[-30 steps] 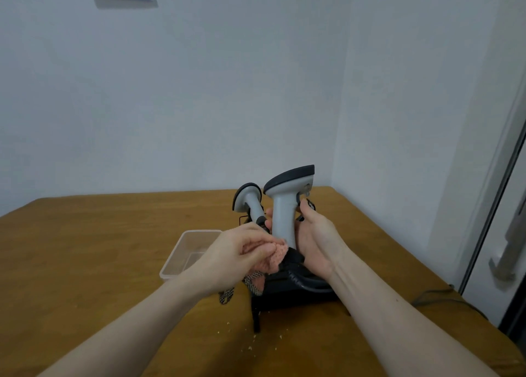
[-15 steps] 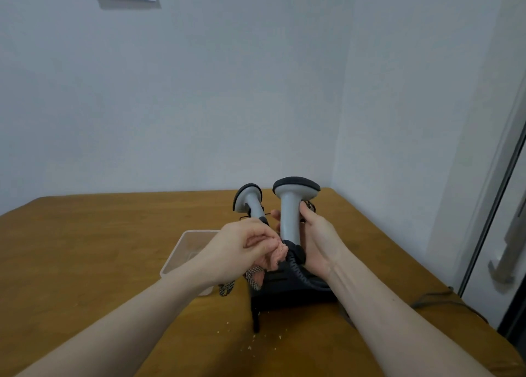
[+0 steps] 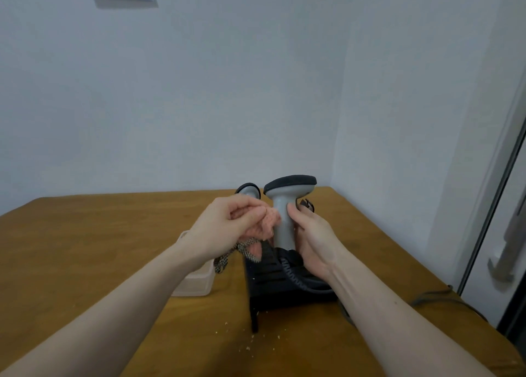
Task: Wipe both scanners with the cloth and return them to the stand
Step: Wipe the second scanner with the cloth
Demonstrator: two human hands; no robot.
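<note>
A grey scanner (image 3: 283,220) with a black head stands upright above the black stand (image 3: 287,285). My right hand (image 3: 314,237) grips its handle from the right. My left hand (image 3: 227,225) holds a bunched pink cloth (image 3: 266,222) against the left side of the handle; a checkered edge of the cloth hangs below. A second grey scanner (image 3: 249,190) sits behind my left hand, mostly hidden, with only its head showing.
A translucent plastic tub (image 3: 199,282) sits on the wooden table (image 3: 85,248) left of the stand, partly under my left forearm. Coiled black cable (image 3: 301,277) lies on the stand. Crumbs dot the table in front. The wall corner and a door frame lie to the right.
The held scanner has turned, so its head faces away from me, and sits slightly higher. My left hand with the cloth has moved up from the base to the middle of the handle.
</note>
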